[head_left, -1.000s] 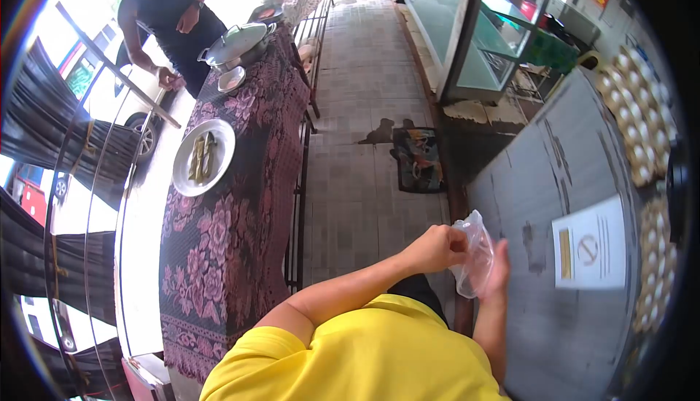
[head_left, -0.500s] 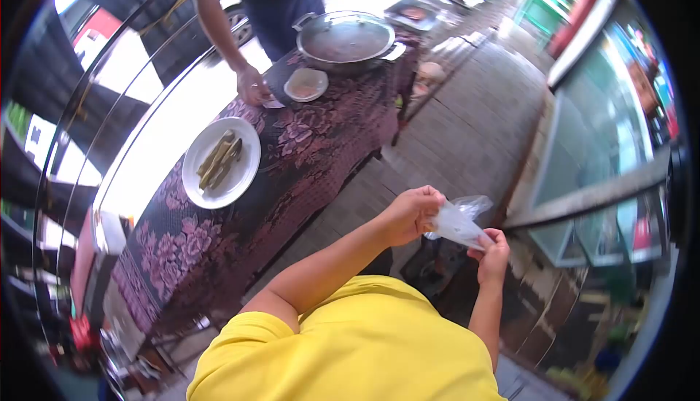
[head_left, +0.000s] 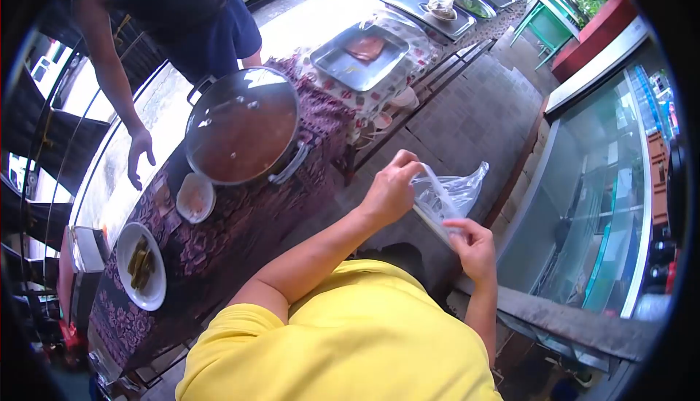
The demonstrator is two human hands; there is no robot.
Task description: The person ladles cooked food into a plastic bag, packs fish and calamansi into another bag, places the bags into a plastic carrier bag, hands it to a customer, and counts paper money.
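Left hand [head_left: 392, 191] is pinching one edge of a clear plastic bag [head_left: 463, 191], thumb and fingers pressing together on the film; right hand [head_left: 472, 249] is gripping the bag's near edge, thumb and fingertips closing on it; bag is stretching between the two hands, its loose part bunching out beyond them; it is hanging over the tiled floor [head_left: 452, 106], between the table side and the glass case [head_left: 561, 219] on the right.

On the left, a dark floral tablecloth [head_left: 244, 215] is covering the table; a big pot [head_left: 240, 135] is sitting on it under a glass lid, reddish contents showing through; a small white bowl [head_left: 195, 198] is resting just beside the pot, holding something pale pink; a white plate [head_left: 151, 299] is lying nearer the table's end, carrying greenish-brown long pieces [head_left: 141, 264]; a metal tray [head_left: 337, 60] is standing past the pot, holding a reddish item [head_left: 366, 47], too unclear to name.

Another person in dark clothes [head_left: 182, 18] is standing across the table; that person's lower hand [head_left: 140, 154] is hanging near the bowl, thumb apart from the fingers, seemingly holding nothing; more trays [head_left: 426, 11] are lining the far end.
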